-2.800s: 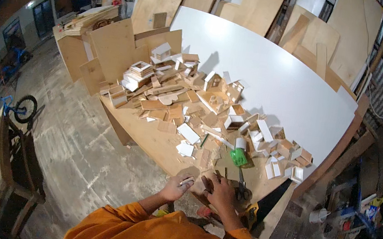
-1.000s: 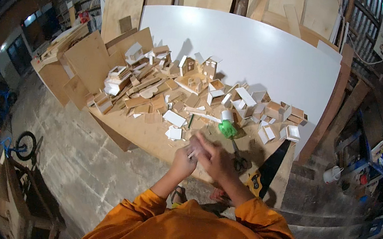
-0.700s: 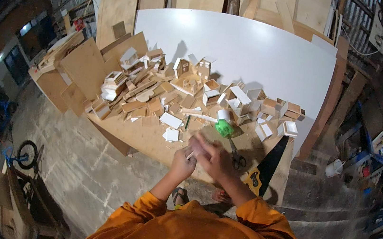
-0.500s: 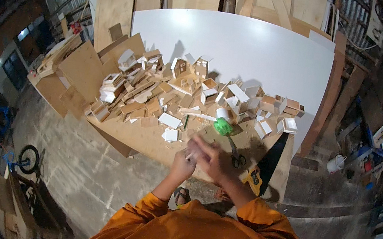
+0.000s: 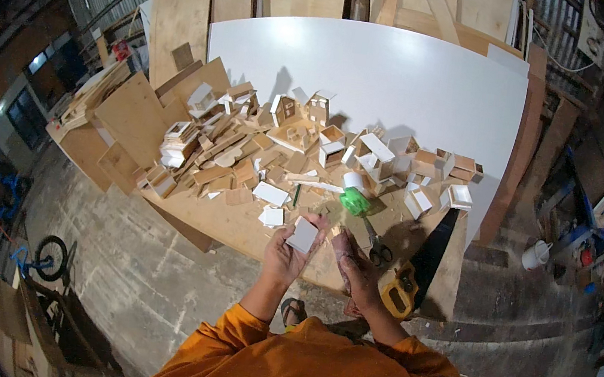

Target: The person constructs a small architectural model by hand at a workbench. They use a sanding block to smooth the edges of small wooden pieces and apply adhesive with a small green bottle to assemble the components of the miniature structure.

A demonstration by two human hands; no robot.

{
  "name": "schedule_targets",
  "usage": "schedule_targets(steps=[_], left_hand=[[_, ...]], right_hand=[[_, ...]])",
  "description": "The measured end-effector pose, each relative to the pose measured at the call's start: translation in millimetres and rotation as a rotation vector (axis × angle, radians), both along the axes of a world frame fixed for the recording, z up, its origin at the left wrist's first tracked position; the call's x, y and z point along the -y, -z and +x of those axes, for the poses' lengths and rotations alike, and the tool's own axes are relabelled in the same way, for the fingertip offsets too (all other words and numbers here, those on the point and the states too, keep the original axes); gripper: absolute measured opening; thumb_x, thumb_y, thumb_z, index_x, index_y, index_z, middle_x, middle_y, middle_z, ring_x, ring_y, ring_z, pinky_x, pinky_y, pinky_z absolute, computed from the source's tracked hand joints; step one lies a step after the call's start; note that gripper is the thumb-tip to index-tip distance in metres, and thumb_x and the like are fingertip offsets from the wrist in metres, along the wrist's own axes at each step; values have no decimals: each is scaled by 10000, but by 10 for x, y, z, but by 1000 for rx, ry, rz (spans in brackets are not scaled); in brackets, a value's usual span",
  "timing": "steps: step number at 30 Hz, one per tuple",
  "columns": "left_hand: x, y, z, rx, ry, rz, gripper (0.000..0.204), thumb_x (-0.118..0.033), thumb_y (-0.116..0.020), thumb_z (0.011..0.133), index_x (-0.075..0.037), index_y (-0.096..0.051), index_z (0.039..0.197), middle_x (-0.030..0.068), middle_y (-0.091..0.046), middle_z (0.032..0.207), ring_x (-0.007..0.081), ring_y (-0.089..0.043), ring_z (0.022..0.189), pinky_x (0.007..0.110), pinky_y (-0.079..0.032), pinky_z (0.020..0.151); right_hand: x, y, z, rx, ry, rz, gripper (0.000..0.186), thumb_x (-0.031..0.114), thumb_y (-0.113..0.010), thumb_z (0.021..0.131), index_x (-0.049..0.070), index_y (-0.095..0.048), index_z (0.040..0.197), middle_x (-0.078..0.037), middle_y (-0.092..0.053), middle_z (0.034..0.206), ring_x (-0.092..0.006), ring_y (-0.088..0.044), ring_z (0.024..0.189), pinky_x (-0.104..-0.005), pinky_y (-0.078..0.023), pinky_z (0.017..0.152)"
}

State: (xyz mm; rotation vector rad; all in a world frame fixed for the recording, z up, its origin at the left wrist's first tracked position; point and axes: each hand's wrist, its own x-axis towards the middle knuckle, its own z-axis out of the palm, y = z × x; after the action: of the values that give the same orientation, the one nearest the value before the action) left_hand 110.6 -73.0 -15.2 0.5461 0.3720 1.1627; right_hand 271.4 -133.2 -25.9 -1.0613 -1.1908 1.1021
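Observation:
A small white-faced rectangular panel [image 5: 302, 235] lies in my left hand [image 5: 285, 256], with the fingers and thumb closed round its edges. To the right, apart from it, is my right hand [image 5: 359, 275], its fingers curled together. Whatever they may hold is too unclear to name; something pale shows at the fingertips. Both hands are above the near edge of the wooden worktable [image 5: 237, 227]. Beyond my left hand lie a small white block [image 5: 271, 217] and a larger white-faced piece [image 5: 270, 194]. Scissors [image 5: 378, 247] lie just past my right hand, beside a bright green bundle [image 5: 353, 201].
A yellow-handled handsaw [image 5: 400, 291] lies along the table's right side. Small wooden boxes and model houses [image 5: 284, 110] crowd the far side among offcuts [image 5: 220, 152]. A large white board [image 5: 377, 69] stands behind them. Plywood sheets [image 5: 134, 111] lean at the left.
My hands, blurred and pressed together before, have moved apart. My right hand has shifted right and nearer me, and the white panel in my left hand now shows.

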Motion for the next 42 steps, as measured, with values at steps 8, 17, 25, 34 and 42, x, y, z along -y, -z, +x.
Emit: schedule_targets(steps=[8,17,25,34,42], left_hand=[[119,-15,222,249,110,-88,464,-196,-426,931,37,-411,1332,197,-476,1353,312,-450,1262,400,-368,1064],[377,-38,218,-106,325,-51,490,-98,-461,933,-47,-355,1409,108,-533,1292,235,-514,1188,395,-412,1012],[321,327,57,-609,382,376,478,-22,-514,802,-50,-498,1280,45,-597,1163,176,-564,1087,301,-426,932],[458,230,281,-1134,-95,839,211,-113,-585,806,-30,-625,996,123,-665,968,226,-645,905,346,-491,799],[422,381,321,-1055,-266,783,125,-66,-602,779,-10,-616,890,122,-668,799,208,-651,719,316,-508,658]], right_hand=[[49,-93,74,507,123,260,618,205,-626,824,67,-428,1393,-173,-583,1228,-282,-583,1041,-365,-456,890],[3,-182,297,660,104,458,615,213,-642,813,68,-437,1375,-182,-578,1241,-366,-568,1001,-426,-462,878],[131,-253,290,585,20,355,595,209,-644,825,97,-454,1377,-172,-586,1219,-322,-593,948,-398,-473,847],[266,-382,244,693,58,507,558,232,-644,820,133,-499,1350,-167,-628,1087,-344,-584,847,-392,-487,774],[382,-310,221,736,-95,501,489,215,-620,835,140,-541,1312,-158,-611,1188,-344,-580,877,-417,-486,811]])
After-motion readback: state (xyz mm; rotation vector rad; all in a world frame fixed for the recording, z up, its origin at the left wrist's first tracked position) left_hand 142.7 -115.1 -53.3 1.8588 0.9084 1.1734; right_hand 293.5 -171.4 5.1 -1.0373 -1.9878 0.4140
